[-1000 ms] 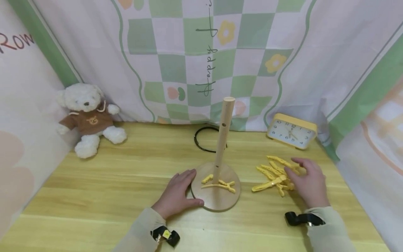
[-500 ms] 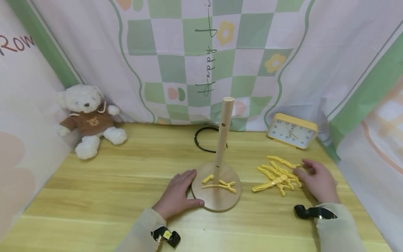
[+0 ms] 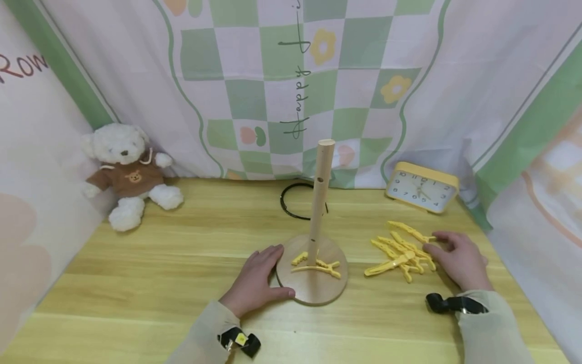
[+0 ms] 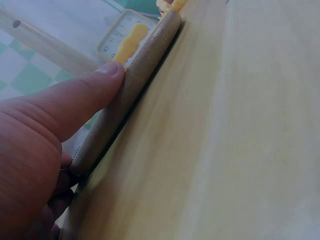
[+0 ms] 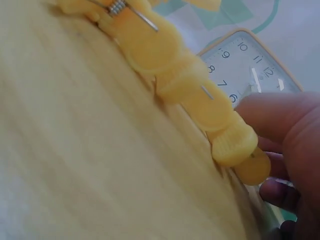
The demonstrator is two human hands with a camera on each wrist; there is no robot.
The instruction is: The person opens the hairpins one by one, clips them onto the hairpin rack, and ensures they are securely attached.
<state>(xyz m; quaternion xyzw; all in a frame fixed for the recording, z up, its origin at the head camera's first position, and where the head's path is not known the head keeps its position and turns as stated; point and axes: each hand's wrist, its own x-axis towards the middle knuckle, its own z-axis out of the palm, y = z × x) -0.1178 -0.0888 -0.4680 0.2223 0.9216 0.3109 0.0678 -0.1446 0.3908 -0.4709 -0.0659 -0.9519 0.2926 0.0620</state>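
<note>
A round wooden stand (image 3: pixel 318 292) with an upright post stands mid-table. My left hand (image 3: pixel 255 284) holds the left side of its base; in the left wrist view the thumb (image 4: pixel 102 82) lies on the rim (image 4: pixel 125 100). Yellow hair clips (image 3: pixel 316 269) lie on the base around the post's foot. At the right is a loose pile of several yellow hair clips (image 3: pixel 393 265). My right hand (image 3: pixel 461 260) pinches the end of the farthest clip (image 3: pixel 409 230). The right wrist view shows clip ends with a metal spring (image 5: pixel 117 7) close up; the fingertips are partly hidden.
A yellow-framed clock (image 3: pixel 423 188) stands behind the pile. Behind the post lies a thin black ring (image 3: pixel 284 203), partly covered by it. A white plush bear (image 3: pixel 132 172) in a brown top sits at the far left. A patterned curtain (image 3: pixel 291 91) closes off the back.
My right hand moved right along the pile, then its fingers came onto the farthest clip's end, and that clip shifted slightly away from the others. The left hand stayed on the base.
</note>
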